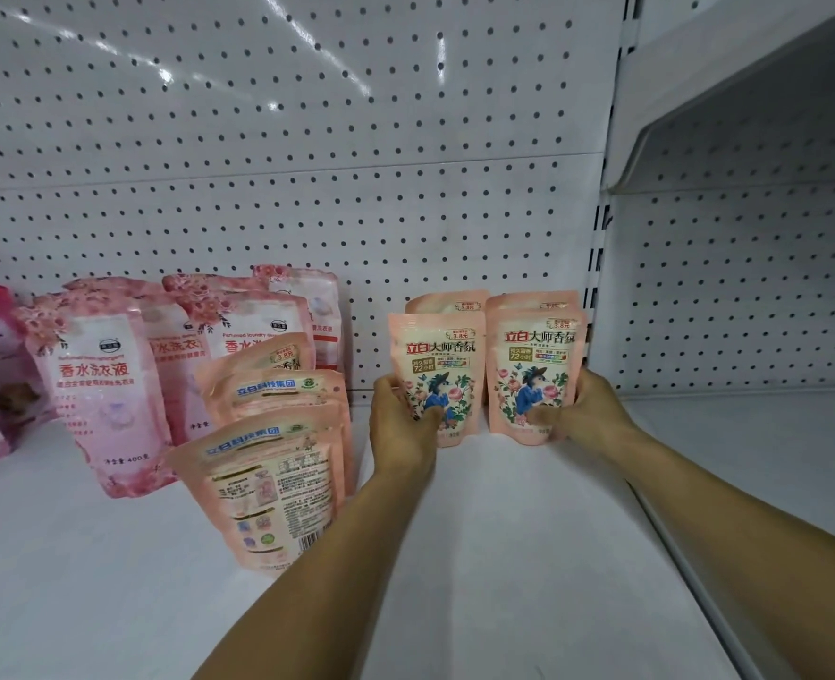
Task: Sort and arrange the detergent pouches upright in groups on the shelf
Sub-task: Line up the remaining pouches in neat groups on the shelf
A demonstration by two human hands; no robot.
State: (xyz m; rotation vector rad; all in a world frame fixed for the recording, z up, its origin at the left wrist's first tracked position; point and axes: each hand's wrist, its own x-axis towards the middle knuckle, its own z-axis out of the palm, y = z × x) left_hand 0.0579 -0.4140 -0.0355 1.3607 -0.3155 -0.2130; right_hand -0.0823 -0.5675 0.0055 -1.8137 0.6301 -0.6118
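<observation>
At the far right of a white shelf [479, 532], a person's left hand [403, 424] grips the lower left edge of one upright peach pouch [437, 370] while the right hand [584, 409] grips the lower right edge of its neighbour [533, 365]; each thumb lies across the pouch front. Two matching pouches stand just behind. Soft, liquid-filled and probably light, such pouches likely sag; holding them low at the sides looks steadiest. Unsorted peach pouches [268, 488] lean to the left.
</observation>
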